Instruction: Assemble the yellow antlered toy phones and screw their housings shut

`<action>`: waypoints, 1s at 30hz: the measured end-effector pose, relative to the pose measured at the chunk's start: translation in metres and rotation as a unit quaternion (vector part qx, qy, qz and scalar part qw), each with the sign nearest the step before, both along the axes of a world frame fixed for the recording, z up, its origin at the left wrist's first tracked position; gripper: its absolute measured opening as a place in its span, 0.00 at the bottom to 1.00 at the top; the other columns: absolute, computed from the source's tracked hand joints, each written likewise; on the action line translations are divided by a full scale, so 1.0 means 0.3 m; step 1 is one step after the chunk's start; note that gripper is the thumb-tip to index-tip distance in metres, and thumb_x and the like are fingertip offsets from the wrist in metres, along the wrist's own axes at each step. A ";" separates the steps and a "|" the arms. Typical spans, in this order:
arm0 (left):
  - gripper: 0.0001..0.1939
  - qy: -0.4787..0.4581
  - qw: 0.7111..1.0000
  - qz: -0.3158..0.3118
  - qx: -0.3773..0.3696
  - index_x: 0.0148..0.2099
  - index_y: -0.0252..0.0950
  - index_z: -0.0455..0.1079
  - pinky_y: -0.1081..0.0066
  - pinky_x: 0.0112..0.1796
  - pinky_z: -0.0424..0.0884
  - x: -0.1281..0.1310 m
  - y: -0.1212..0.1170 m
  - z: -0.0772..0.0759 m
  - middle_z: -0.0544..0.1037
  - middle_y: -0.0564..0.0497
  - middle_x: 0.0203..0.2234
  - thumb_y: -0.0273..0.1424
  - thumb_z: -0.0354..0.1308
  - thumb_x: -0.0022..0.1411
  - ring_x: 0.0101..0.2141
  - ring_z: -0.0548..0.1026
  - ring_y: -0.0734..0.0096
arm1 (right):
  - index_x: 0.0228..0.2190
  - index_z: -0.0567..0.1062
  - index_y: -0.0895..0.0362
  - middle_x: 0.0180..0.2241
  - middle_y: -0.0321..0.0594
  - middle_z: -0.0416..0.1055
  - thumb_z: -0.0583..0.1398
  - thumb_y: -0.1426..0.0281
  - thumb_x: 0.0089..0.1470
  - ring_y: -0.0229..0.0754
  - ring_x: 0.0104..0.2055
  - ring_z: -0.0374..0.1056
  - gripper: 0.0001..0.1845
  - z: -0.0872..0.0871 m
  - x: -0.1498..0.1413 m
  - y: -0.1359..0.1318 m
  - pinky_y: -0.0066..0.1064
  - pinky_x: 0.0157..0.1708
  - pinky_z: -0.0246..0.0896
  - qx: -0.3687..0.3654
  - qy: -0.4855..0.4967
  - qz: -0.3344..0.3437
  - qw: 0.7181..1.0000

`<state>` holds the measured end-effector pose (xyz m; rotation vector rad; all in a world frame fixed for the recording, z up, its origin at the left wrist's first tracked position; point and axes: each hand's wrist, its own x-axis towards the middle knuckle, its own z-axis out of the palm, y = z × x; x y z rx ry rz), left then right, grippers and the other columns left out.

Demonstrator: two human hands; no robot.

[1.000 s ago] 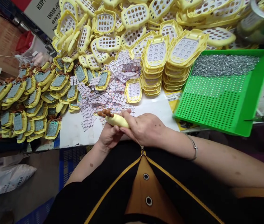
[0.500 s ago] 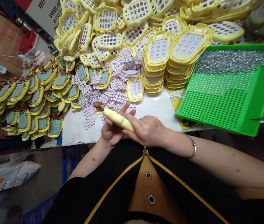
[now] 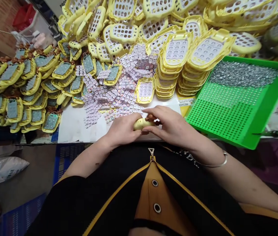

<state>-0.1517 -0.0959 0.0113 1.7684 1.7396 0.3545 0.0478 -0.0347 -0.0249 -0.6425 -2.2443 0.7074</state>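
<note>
A yellow plastic toy casing with brown antler-like pieces is held low in front of my body, just over the table's front edge. My left hand is closed around its left end. From the other side, my right hand grips the end with the brown pieces, its thumb below and fingers above. Much of the casing is hidden by both hands. Just beyond them lies a heap of small printed button pads. A yellow shell with a white keypad rests at the heap's right.
Stacked yellow shells stand behind. A green perforated tray with many small silver metal pieces sits at the right. Yellow casings with grey circuit boards are piled at the left. More yellow shells with holes lie along the back.
The casing has turned so that its brown pieces moved from the left end to the right. My left hand, palm up before, now wraps its left end; my right hand has shifted to the brown pieces.
</note>
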 end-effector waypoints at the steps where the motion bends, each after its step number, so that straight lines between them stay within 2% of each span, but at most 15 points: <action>1: 0.15 0.007 1.000 0.000 0.013 0.42 0.38 0.75 0.62 0.40 0.72 0.003 -0.003 -0.008 0.81 0.49 0.36 0.39 0.66 0.53 0.37 0.78 0.60 | 0.44 0.73 0.55 0.33 0.42 0.73 0.60 0.61 0.59 0.44 0.34 0.70 0.14 -0.008 0.008 0.002 0.36 0.33 0.66 -0.028 -0.004 0.012 1.000; 3: 0.18 -0.044 0.998 0.020 0.032 0.45 0.37 0.75 0.64 0.41 0.72 -0.004 -0.013 -0.034 0.82 0.48 0.39 0.39 0.67 0.53 0.39 0.78 0.62 | 0.36 0.73 0.56 0.29 0.39 0.71 0.62 0.64 0.58 0.41 0.30 0.68 0.08 -0.032 0.026 0.002 0.32 0.30 0.65 -0.063 0.004 -0.004 0.998; 6: 0.15 -0.103 0.991 0.025 0.077 0.46 0.35 0.76 0.66 0.41 0.74 -0.028 -0.039 -0.077 0.82 0.46 0.40 0.36 0.64 0.58 0.39 0.79 0.64 | 0.38 0.73 0.56 0.32 0.41 0.73 0.63 0.64 0.57 0.42 0.31 0.69 0.10 -0.057 0.049 -0.006 0.33 0.30 0.66 -0.040 -0.010 -0.035 0.999; 9: 0.14 -0.071 0.984 -0.010 0.161 0.50 0.33 0.74 0.66 0.43 0.75 -0.035 -0.064 -0.101 0.83 0.44 0.42 0.32 0.59 0.64 0.40 0.80 0.66 | 0.45 0.72 0.58 0.38 0.49 0.75 0.63 0.61 0.57 0.46 0.35 0.71 0.18 -0.048 0.050 -0.018 0.38 0.34 0.66 0.059 -0.045 -0.074 0.994; 12: 0.14 -0.026 0.969 -0.038 0.242 0.51 0.32 0.73 0.67 0.43 0.76 -0.024 -0.075 -0.112 0.83 0.43 0.42 0.31 0.57 0.65 0.42 0.81 0.66 | 0.53 0.69 0.59 0.42 0.52 0.76 0.63 0.60 0.57 0.52 0.41 0.71 0.26 -0.023 0.032 -0.027 0.42 0.39 0.63 0.170 -0.092 -0.127 0.973; 15: 0.13 0.003 0.956 -0.071 0.285 0.51 0.32 0.71 0.66 0.43 0.77 -0.007 -0.074 -0.122 0.83 0.43 0.42 0.31 0.55 0.67 0.42 0.81 0.65 | 0.50 0.72 0.59 0.43 0.48 0.78 0.61 0.62 0.60 0.49 0.42 0.70 0.19 -0.008 0.009 -0.036 0.40 0.42 0.59 0.222 -0.135 -0.092 0.961; 17: 0.12 0.014 0.949 -0.081 0.303 0.50 0.32 0.71 0.67 0.42 0.77 0.004 -0.071 -0.129 0.83 0.43 0.41 0.30 0.53 0.68 0.41 0.81 0.66 | 0.43 0.75 0.59 0.37 0.43 0.80 0.60 0.64 0.61 0.46 0.38 0.68 0.13 -0.009 -0.006 -0.045 0.38 0.41 0.57 0.213 -0.132 -0.068 0.966; 20: 0.11 0.026 0.939 -0.076 0.334 0.49 0.32 0.71 0.68 0.41 0.78 0.015 -0.067 -0.141 0.83 0.44 0.40 0.27 0.52 0.67 0.40 0.82 0.66 | 0.38 0.76 0.58 0.31 0.40 0.79 0.60 0.65 0.61 0.44 0.33 0.66 0.09 -0.019 -0.025 -0.059 0.37 0.39 0.56 0.197 -0.110 -0.100 0.969; 24: 0.12 -0.005 0.945 -0.067 0.320 0.49 0.32 0.72 0.67 0.41 0.78 0.003 -0.065 -0.160 0.83 0.44 0.41 0.28 0.54 0.66 0.40 0.82 0.66 | 0.38 0.77 0.58 0.31 0.40 0.79 0.60 0.65 0.60 0.44 0.32 0.66 0.10 -0.030 -0.033 -0.065 0.38 0.39 0.56 0.188 -0.100 -0.121 0.970; 27: 0.15 -0.045 0.959 -0.025 0.278 0.52 0.32 0.71 0.67 0.43 0.77 -0.022 -0.072 -0.174 0.83 0.43 0.43 0.32 0.57 0.66 0.42 0.81 0.66 | 0.39 0.77 0.58 0.31 0.42 0.79 0.61 0.64 0.60 0.45 0.34 0.68 0.11 -0.039 -0.027 -0.061 0.38 0.37 0.57 0.163 -0.098 -0.127 0.973; 30: 0.14 -0.046 0.958 -0.013 0.284 0.52 0.33 0.72 0.69 0.41 0.77 -0.038 -0.082 -0.181 0.83 0.44 0.42 0.34 0.56 0.67 0.40 0.82 0.68 | 0.40 0.77 0.58 0.32 0.44 0.79 0.61 0.64 0.60 0.46 0.35 0.70 0.11 -0.056 -0.016 -0.058 0.38 0.37 0.60 0.125 -0.080 -0.129 0.980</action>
